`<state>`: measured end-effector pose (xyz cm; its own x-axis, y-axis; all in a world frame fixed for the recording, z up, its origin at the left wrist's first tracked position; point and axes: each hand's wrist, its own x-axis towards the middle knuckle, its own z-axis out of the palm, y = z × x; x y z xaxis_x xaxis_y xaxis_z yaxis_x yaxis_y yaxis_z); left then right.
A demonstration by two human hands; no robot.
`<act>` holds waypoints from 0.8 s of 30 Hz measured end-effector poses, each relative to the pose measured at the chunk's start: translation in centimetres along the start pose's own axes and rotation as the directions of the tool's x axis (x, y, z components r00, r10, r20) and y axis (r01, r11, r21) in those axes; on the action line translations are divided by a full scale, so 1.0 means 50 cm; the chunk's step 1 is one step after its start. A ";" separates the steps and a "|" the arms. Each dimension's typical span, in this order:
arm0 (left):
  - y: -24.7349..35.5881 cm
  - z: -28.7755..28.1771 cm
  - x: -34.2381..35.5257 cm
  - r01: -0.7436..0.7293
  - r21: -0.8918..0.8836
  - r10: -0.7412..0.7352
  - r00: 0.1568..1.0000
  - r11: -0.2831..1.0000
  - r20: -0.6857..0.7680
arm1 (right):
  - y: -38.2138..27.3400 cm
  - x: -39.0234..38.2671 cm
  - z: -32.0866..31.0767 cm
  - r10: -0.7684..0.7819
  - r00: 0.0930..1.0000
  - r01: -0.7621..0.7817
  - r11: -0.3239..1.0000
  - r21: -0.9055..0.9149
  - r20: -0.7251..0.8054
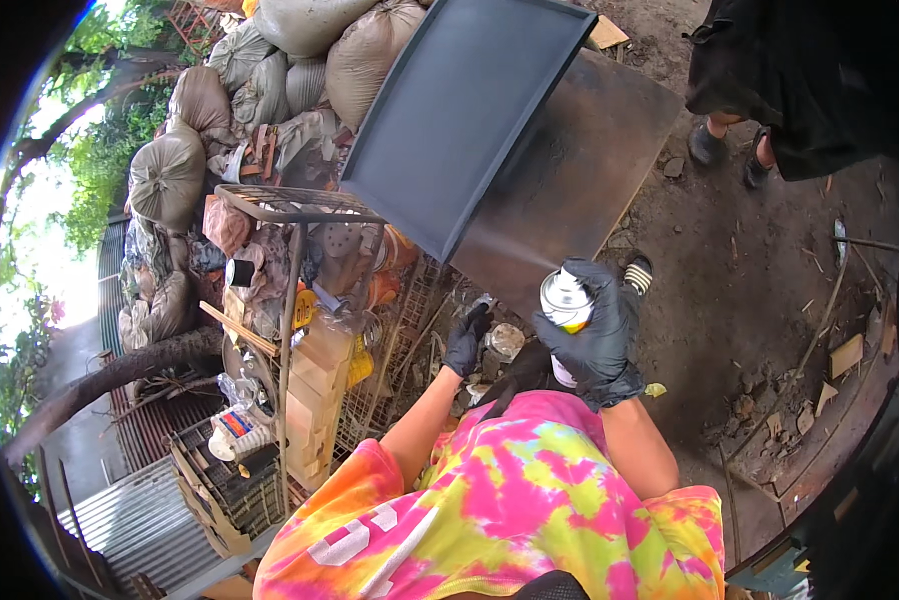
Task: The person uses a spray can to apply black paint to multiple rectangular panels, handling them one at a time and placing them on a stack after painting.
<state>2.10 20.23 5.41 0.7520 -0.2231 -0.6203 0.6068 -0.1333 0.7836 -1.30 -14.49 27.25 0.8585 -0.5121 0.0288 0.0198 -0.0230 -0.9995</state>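
Observation:
In my black-gloved right hand (610, 335) is a spray can (564, 298) with a white and silver top, held upright with the index finger over its nozzle. A pale mist streaks from the nozzle leftward toward the near edge of a dark grey rectangular panel (470, 110) with a raised rim. The panel lies tilted across a stained brown board (595, 150). My left hand (467, 340), also in a black glove, hangs below the panel's near corner, apart from it. Its fingers are curled; whether they hold anything small is hidden.
A rusty wire cage (300, 215) with cardboard and bottles stands at left, before stacked filled sacks (168, 175). A person in dark clothes (760, 90) stands at the far right. Scraps and sticks lie on the dirt ground (720, 270). A branch (120, 385) crosses the left side.

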 end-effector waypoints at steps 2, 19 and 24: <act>0.005 0.005 0.033 0.003 -0.024 -0.003 1.000 1.000 0.002 | -0.001 -0.017 0.001 0.053 0.999 -0.053 0.997 0.053 -0.006; 0.129 0.192 0.121 0.340 -0.860 -0.290 0.927 0.381 0.238 | 0.051 -0.050 -0.105 0.092 0.993 -0.094 0.995 -0.014 -0.077; 0.152 0.241 0.099 0.118 -0.075 0.012 0.608 -0.990 0.794 | 0.048 -0.003 -0.113 0.041 0.975 -0.038 0.999 0.020 -0.219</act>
<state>7.32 6.49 8.70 0.2602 -0.9039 -0.3395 -0.4929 0.1780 -0.8517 -4.28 -19.34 24.91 0.7256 -0.6881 -0.0111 -0.0026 0.0134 -0.9999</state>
